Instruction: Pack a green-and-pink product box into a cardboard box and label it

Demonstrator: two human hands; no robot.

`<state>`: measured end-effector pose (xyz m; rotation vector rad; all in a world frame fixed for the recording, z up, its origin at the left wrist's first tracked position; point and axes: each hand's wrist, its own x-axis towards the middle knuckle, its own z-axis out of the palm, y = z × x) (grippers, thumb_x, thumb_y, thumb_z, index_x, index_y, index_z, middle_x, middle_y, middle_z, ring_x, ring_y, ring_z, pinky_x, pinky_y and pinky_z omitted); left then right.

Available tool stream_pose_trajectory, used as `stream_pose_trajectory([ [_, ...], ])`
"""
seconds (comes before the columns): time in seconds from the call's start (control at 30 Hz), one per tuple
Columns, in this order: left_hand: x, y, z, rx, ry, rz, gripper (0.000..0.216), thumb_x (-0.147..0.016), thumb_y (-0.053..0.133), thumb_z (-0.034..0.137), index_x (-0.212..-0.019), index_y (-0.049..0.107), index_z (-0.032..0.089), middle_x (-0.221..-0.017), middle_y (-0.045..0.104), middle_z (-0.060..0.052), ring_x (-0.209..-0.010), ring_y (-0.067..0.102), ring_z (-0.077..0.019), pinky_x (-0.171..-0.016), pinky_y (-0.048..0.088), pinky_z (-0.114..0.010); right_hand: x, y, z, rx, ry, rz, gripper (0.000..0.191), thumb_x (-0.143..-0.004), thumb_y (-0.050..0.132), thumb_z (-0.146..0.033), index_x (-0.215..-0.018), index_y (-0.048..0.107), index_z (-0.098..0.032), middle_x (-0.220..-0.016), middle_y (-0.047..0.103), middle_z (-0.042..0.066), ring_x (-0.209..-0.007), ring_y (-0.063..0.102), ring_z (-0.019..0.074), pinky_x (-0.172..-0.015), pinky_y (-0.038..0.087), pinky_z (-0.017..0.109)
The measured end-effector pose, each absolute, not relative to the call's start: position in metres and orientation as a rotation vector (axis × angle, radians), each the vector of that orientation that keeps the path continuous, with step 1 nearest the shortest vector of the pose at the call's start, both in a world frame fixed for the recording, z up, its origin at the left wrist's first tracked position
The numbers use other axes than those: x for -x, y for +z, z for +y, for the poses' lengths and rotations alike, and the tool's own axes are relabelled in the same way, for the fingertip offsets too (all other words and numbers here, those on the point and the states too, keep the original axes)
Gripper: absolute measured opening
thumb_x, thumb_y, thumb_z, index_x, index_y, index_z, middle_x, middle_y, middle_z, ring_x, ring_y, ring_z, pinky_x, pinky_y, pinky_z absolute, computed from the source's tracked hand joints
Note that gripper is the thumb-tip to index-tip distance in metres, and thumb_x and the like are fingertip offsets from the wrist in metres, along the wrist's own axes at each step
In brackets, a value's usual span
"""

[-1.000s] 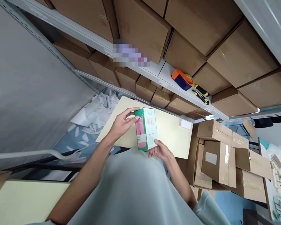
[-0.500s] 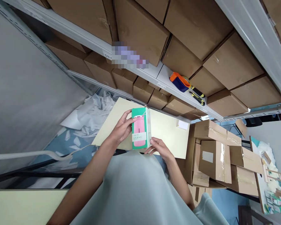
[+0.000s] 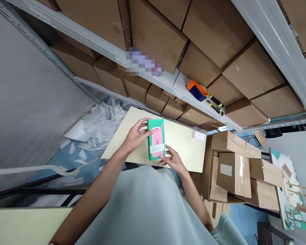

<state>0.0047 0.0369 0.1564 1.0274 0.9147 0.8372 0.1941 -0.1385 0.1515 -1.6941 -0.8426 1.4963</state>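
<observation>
A green product box point(image 3: 156, 139) with a pink device pictured on its front is held upright between my hands, above the pale yellow table point(image 3: 183, 149). My left hand point(image 3: 137, 136) grips its upper left edge, thumb on the front and fingers around the side. At the lower right corner, my right hand point(image 3: 172, 160) closes on the box, its thumb on the front near the bottom. The box's back is hidden from me.
Shelves point(image 3: 180, 93) packed with cardboard boxes rise behind the table. A tape dispenser point(image 3: 197, 90) and utility knives point(image 3: 215, 105) lie on one ledge. A small white box point(image 3: 199, 136) sits at the table's right. Cartons point(image 3: 234, 173) are piled right; crumpled paper point(image 3: 94, 122) lies left.
Both hands have turned the green box so its front faces me more squarely and its right side no longer shows. It has shifted slightly right.
</observation>
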Motion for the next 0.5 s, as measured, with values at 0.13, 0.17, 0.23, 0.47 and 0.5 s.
stream_pose_trajectory([
  [0.13, -0.017, 0.155, 0.028, -1.058, 0.901, 0.988, 0.078, -0.071, 0.093, 0.06, -0.135, 0.066, 0.024, -0.142, 0.073, -0.014, -0.114, 0.078, -0.0291, -0.094, 0.069, -0.041, -0.182, 0.162, -0.133, 1.978, 1.132, -1.087, 0.097, -0.082, 0.095, -0.055, -0.166, 0.054, -0.028, -0.156, 0.068, 0.014, -0.106, 0.083, 0.0255, -0.092, 0.069, 0.039],
  [0.17, -0.02, 0.155, 0.024, -1.059, 0.918, 1.009, 0.077, -0.073, 0.092, 0.059, -0.136, 0.066, 0.024, -0.143, 0.072, -0.015, -0.115, 0.078, -0.0291, -0.093, 0.069, -0.04, -0.178, 0.164, -0.13, 2.047, 1.018, -1.142, 0.1, -0.081, 0.097, -0.053, -0.167, 0.053, -0.027, -0.157, 0.067, 0.015, -0.118, 0.08, 0.0292, -0.099, 0.068, 0.042],
  [0.23, -0.026, 0.155, 0.019, -1.06, 0.943, 1.049, 0.078, -0.076, 0.091, 0.058, -0.141, 0.066, 0.024, -0.148, 0.07, -0.016, -0.117, 0.078, -0.0292, -0.091, 0.069, -0.039, -0.172, 0.168, -0.125, 2.139, 0.869, -1.205, 0.099, -0.08, 0.097, -0.05, -0.166, 0.054, -0.027, -0.156, 0.068, 0.014, -0.134, 0.072, 0.034, -0.108, 0.064, 0.046],
  [0.47, -0.012, 0.144, 0.019, -0.832, 0.903, 0.97, 0.118, -0.081, 0.094, 0.056, -0.179, 0.033, 0.031, -0.157, 0.068, -0.021, -0.133, 0.075, -0.0304, -0.116, 0.06, -0.051, -0.185, 0.164, -0.121, 1.785, 1.259, -0.803, 0.071, -0.083, 0.085, -0.063, -0.139, 0.067, -0.025, -0.116, 0.08, 0.006, -0.091, 0.079, 0.0242, -0.075, 0.069, 0.036],
  [0.5, -0.008, 0.142, 0.019, -0.793, 0.846, 0.94, 0.116, -0.08, 0.095, 0.056, -0.177, 0.037, 0.031, -0.156, 0.069, -0.02, -0.137, 0.073, -0.0312, -0.12, 0.058, -0.052, -0.187, 0.164, -0.122, 1.685, 1.36, -0.729, 0.07, -0.082, 0.085, -0.066, -0.136, 0.068, -0.025, -0.113, 0.081, 0.005, -0.088, 0.08, 0.0236, -0.073, 0.069, 0.035],
])
